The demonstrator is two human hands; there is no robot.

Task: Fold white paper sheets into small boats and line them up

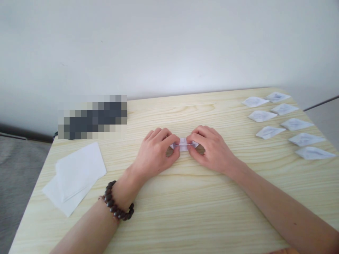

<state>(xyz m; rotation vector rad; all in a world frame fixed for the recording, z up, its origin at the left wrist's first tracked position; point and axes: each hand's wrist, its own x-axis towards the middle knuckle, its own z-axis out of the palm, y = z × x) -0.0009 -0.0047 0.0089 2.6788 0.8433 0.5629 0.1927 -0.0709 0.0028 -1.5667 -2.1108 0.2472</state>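
Observation:
A small folded white paper piece (183,144) sits at the middle of a light wooden table (185,204). My left hand (156,151) pinches its left end with curled fingers. My right hand (209,148) pinches its right end the same way. Most of the paper is hidden under my fingers. A dark beaded bracelet (116,204) is on my left wrist.
A stack of plain white paper sheets (75,176) lies at the left of the table. Several folded white paper boats (286,123) lie in two rows at the far right. A blurred dark patch (92,118) sits at the table's back left. A white wall is behind.

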